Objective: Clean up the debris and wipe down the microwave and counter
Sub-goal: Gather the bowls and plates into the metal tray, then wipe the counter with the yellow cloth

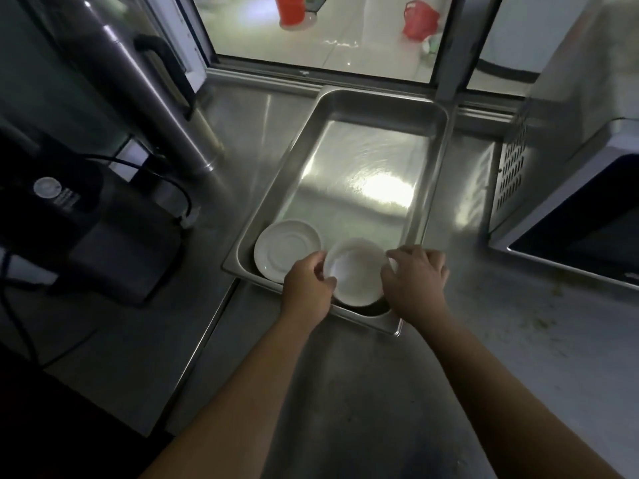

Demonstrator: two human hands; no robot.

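Both hands are working at the near end of the rectangular stainless steel pan [387, 108], which is sitting on the grey steel counter [345, 392]. The left hand [307, 288] is gripping the left rim of the small white bowl [356, 271], fingers curled round its edge. The right hand [415, 281] is covering the bowl's right rim, fingers bent over it, though the fingertips are hidden, so the exact hold is hard to make out. A flat white saucer [287, 248] is lying just left of the bowl, its near edge disappearing behind the left hand. Far right, the silver microwave [570, 202] is running out of frame. Yellowish debris specks [556, 292] are dotting the counter beside it, blurry. Left, a dark appliance [103, 243] is sitting in shadow.
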